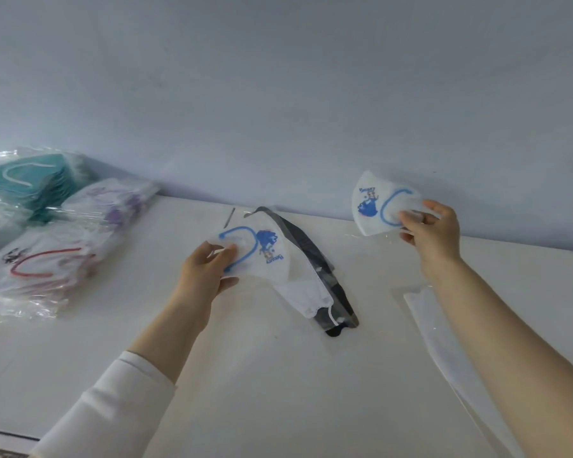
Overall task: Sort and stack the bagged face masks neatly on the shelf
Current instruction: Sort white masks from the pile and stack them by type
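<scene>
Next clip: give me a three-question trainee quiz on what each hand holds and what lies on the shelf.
1. True or false: both hands hold a white mask with a blue ear loop.
2. Which bagged stack sits farthest left: A teal, B black, C orange?
3. Fill in: under the left hand's mask lies a white mask on a ____ one.

Key: 1 true: left hand and right hand each grip one. 2 A, the teal stack. 3 dark grey mask.

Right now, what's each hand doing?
Left hand: closed on a blue-print mask.
Right hand: closed on a second blue-print mask.
</scene>
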Available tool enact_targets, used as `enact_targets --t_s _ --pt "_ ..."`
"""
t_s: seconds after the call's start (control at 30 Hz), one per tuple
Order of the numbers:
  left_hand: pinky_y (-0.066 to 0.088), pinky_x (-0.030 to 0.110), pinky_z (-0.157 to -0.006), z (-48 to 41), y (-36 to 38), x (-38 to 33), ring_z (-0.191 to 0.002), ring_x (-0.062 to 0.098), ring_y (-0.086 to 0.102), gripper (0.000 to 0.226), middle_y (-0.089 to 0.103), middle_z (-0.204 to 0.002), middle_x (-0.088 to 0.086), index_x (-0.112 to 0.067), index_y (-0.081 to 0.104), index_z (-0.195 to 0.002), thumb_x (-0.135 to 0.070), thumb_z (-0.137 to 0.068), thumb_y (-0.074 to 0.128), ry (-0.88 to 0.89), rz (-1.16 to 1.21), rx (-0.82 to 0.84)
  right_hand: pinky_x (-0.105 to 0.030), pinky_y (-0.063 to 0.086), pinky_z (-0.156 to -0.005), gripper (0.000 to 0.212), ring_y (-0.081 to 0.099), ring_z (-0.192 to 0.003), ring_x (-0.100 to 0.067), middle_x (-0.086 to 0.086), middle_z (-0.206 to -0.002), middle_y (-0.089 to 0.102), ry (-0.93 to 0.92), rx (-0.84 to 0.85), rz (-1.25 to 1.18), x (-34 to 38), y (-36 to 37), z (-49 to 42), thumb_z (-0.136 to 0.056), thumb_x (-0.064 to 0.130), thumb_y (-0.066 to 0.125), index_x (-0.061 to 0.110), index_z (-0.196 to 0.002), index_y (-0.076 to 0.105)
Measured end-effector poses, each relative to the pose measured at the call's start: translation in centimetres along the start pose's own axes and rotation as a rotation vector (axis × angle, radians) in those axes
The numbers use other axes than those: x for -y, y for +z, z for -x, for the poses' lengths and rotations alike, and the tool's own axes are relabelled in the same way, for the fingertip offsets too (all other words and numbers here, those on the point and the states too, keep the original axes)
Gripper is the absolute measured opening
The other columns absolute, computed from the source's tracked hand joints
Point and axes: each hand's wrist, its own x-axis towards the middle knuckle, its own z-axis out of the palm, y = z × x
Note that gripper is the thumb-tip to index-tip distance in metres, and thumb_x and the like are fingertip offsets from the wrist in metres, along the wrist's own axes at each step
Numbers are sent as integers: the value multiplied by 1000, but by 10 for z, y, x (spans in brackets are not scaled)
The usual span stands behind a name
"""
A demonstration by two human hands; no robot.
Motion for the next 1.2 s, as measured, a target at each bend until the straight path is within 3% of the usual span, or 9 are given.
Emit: enact_targets --t_s 0.1,0.3,0.43,0.53,0.67,0.83,0.97,1.07,1.2 --pt "47 11 -52 3 18 -3 -63 3 57 9 60 -76 -5 -16 56 -84 -15 -94 56 16 4 53 -19 49 -61 53 56 -71 -9 -4 -93 59 87 75 -90 19 -14 9 -85 4 66 13 -130 40" --pt "52 19 -63 14 58 -10 -62 6 63 11 65 -61 -10 -16 60 -84 -10 -92 56 65 145 202 -15 49 -50 11 56 -53 -7 3 -62 64 337 239 -347 41 -33 32 -88 5 59 16 -86 60" --pt "53 24 -66 23 85 -9 -68 14 63 18 62 -71 0 -13 55 -73 -5 -89 59 30 262 243 -27 57 -61 6 59 -66 -20 -12 -82 63 523 358 -495 35 -40 55 -90 12 55 8 -91 57" --pt "53 22 -59 29 98 -9 -68 14 65 19 61 -79 6 -12 55 -73 -3 -90 58 34 313 231 -31 54 -73 12 65 -75 -22 -11 -88 67 467 285 -652 33 -45 62 -92 14 50 6 -90 59" --pt "56 22 -68 27 99 -15 -75 13 68 11 67 -77 2 -8 59 -83 -1 -91 55 48 542 131 -23 56 -61 25 68 -63 -15 -4 -69 69 323 57 -890 38 -64 63 -94 11 48 7 -74 63" --pt "57 23 -74 50 124 -6 -75 12 67 13 69 -79 3 0 62 -100 0 -92 52 -27 539 234 -38 56 -74 17 65 -85 -27 -18 -99 66 482 262 -881 24 -42 86 -95 17 46 4 -91 57" --pt "50 27 -78 71 129 5 -70 9 63 10 66 -73 -1 -10 59 -85 -13 -91 51 -55 530 509 -23 51 -53 27 59 -51 -13 -1 -56 61 420 200 -653 12 -38 87 -94 1 42 9 -71 51" --pt "49 30 -88 55 113 -2 -100 16 66 41 71 -103 1 -13 56 -112 -38 -79 49 -121 598 511 -26 39 -60 28 48 -57 -16 1 -55 51 237 90 -417 13 -63 77 -88 -4 46 15 -66 46" --pt "49 25 -91 31 95 -27 -110 10 63 45 65 -120 -5 -29 52 -121 -40 -80 67 265 86 534 -25 47 -61 19 55 -65 -9 1 -73 55 20 105 -21 31 -93 78 -91 4 54 19 -79 53"
